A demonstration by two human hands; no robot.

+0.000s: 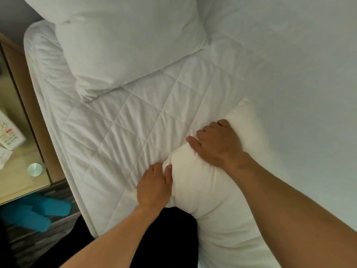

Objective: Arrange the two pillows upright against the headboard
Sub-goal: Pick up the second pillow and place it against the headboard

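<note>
A white pillow (127, 41) rests at the upper left, its top edge leaning toward the head end of the bed. A second, cream-white pillow (204, 188) lies near me on the quilted mattress (135, 128). My left hand (154, 187) pinches this near pillow's left edge, fingers curled into the fabric. My right hand (218, 142) presses down on its upper side, fingers spread and gripping. The pillow's far corner (245, 111) pokes up beyond my right hand. The headboard is not visible.
A wooden bedside table (21, 163) stands at the left, carrying a remote control (9, 132) and a round metal disc (35, 169). Teal slippers (36, 211) lie on the floor beneath it. A white duvet (299, 55) covers the right side.
</note>
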